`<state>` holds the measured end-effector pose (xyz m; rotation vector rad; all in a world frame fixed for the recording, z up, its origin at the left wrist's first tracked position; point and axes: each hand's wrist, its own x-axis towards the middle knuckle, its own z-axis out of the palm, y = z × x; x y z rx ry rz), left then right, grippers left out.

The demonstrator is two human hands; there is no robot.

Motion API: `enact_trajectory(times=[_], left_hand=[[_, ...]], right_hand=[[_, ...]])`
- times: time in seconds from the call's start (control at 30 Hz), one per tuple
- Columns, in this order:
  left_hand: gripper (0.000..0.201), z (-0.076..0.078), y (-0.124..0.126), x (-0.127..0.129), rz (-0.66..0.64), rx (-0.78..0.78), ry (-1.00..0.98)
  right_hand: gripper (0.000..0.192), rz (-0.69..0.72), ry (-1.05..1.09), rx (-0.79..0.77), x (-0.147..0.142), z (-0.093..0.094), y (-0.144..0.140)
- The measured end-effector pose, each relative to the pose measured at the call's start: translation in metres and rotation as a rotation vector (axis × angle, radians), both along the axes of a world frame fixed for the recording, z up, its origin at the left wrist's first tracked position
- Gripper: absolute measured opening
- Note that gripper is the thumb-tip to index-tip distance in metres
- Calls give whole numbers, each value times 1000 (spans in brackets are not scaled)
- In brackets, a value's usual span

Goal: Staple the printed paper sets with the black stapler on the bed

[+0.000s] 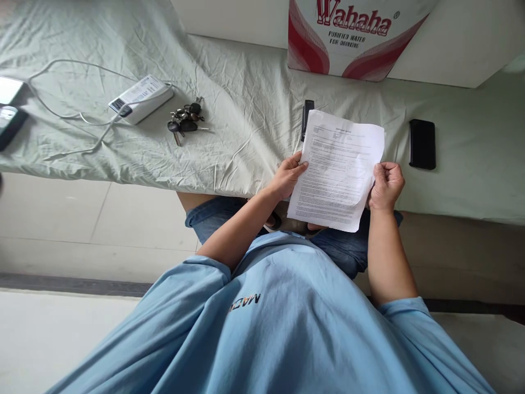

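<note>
**Printed Paper [334, 169]: Held Position**

Status: Pick-up is complete, as judged from the grip; release is outstanding. The paper is in hand over the near edge of the counter [246, 98]. The left hand [288, 175], at nine o'clock, is clamped on one side edge; the right hand [386, 185], at three o'clock, is clamped on the other.

Appearance: White, with dense print beneath a short heading. Top tilted toward one o'clock; surface slightly wavy. Sheet count cannot be determined.

Surroundings, from the paper: black object [305, 116] at eleven o'clock, partly hidden; carton [355, 41] at twelve; phone [422, 144] between two and three; keys [187, 117] between nine and ten.
</note>
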<state>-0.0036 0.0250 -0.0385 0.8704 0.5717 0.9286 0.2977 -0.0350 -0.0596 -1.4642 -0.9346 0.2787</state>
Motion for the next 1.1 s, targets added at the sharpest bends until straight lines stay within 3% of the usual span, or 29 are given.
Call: enact_trajectory(times=[0.17, 0.23, 0.33, 0.4, 0.5, 0.6, 0.67, 0.77, 0.87, 0.97, 1.1], left_hand=[[46, -3, 0, -1, 57, -71, -16], [42, -4, 1, -1, 104, -113, -45], [41, -2, 3, -1, 146, -183, -71], [41, 1, 3, -1, 169, -234, -79], [37, 7, -1, 4, 215, -287, -111], [32, 15, -12, 15, 230, -327, -159], [34, 22, -21, 25, 213, -371, -192], [46, 32, -31, 34, 191, -440, -232], [50, 39, -32, 34, 161, -424, -245], [45, 45, -22, 21, 128, -346, -220], [35, 52, 12, -8, 131, -153, -86]], right_hand=[[60, 1, 139, 55, -8, 16, -7], [57, 12, 228, 79, -9, 32, -27], [55, 59, 290, 65, -9, 55, -80], [55, 210, 350, -114, -12, 64, -120], [57, 528, 496, -525, -30, 59, -167], [73, 623, 645, -618, -65, 42, -182], [81, 559, 727, -523, -93, 33, -177], [78, 375, 789, -349, -125, 27, -161], [68, 210, 743, -231, -132, 29, -145], [64, 29, 528, -135, -104, 35, -132], [48, -78, 27, -77, -32, 59, -115]])
